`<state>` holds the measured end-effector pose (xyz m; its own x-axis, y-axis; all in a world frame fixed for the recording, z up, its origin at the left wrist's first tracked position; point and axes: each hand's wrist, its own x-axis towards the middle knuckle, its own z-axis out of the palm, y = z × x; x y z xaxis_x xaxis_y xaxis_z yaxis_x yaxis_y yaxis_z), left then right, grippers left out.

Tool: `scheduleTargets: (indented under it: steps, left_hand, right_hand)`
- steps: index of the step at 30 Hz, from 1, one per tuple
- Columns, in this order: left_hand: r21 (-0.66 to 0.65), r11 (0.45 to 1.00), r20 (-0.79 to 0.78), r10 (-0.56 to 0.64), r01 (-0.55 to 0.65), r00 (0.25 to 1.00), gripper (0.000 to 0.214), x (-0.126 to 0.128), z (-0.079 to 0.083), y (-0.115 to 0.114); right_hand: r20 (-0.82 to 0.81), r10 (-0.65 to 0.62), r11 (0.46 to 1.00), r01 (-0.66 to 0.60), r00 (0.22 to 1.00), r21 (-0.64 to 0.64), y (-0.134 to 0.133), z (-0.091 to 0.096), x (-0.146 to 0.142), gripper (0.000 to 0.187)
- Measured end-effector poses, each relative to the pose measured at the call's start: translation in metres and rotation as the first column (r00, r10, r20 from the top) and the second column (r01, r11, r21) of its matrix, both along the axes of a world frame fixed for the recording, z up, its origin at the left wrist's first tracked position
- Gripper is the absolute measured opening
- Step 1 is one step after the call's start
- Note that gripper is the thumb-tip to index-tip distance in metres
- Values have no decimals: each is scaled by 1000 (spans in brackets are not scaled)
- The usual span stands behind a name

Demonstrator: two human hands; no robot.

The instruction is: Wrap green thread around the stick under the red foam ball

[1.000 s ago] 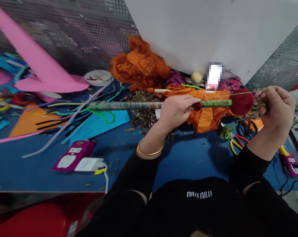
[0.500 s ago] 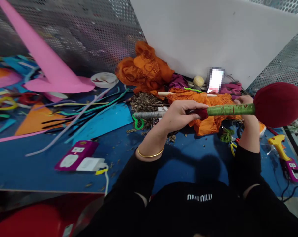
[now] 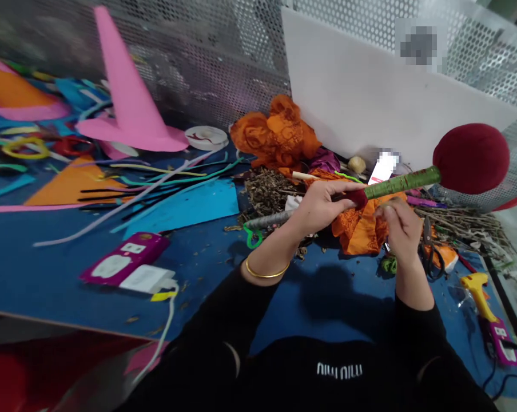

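Note:
My left hand (image 3: 321,209) is closed around a long stick (image 3: 269,220) tilted up to the right. Its middle part is wrapped in green (image 3: 404,182), with a dark red section by my fingertips, and its lower end looks grey. A padded dark red fabric ball (image 3: 472,158) tops the stick at the upper right. Just below the green wrap, my right hand (image 3: 401,226) has its fingers curled in a pinch; what they hold, if anything, is too small to make out. Orange lace fabric (image 3: 357,232) lies beneath the stick between my hands.
Black scissors (image 3: 432,249), a yellow glue gun (image 3: 477,289) and dry twigs (image 3: 468,226) lie to the right. Left are a pink cone hat (image 3: 132,109), pipe cleaners (image 3: 125,220), a blue sheet (image 3: 194,209) and a purple power strip (image 3: 125,260). A white board (image 3: 370,86) leans behind.
My right hand has come out from behind the green wrap, down and left, and is now pinched below it. The stick's ball end has tilted upward. The camera view has shifted.

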<state>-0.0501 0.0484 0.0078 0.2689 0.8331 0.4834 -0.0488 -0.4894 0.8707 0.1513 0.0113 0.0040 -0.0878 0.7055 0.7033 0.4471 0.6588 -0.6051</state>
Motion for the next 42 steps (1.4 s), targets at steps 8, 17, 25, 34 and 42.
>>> scheduleTargets:
  steps: [8,17,25,34,42]
  left_hand:
    - [-62,997,-4,43,-43,999,34,12,-5,2]
    - [-23,984,-106,174,-178,979,30,31,-16,-7]
    - [40,976,-317,215,-213,924,33,30,-17,-9]
    - [279,955,-640,260,-98,723,33,26,-17,-20]
    - [482,876,-718,377,26,584,32,29,-17,-27]
  right_hand:
    - [-546,328,944,-294,771,152,-2,-10,-33,38]
    - [-781,-83,964,-147,619,-219,-21,5,-34,32]
    - [-690,3,959,-197,724,-202,-28,7,-39,35]
    - [-215,-86,989,57,973,-137,-15,14,-7,28]
    - [-268,-114,978,61,957,-200,6,4,-5,29]
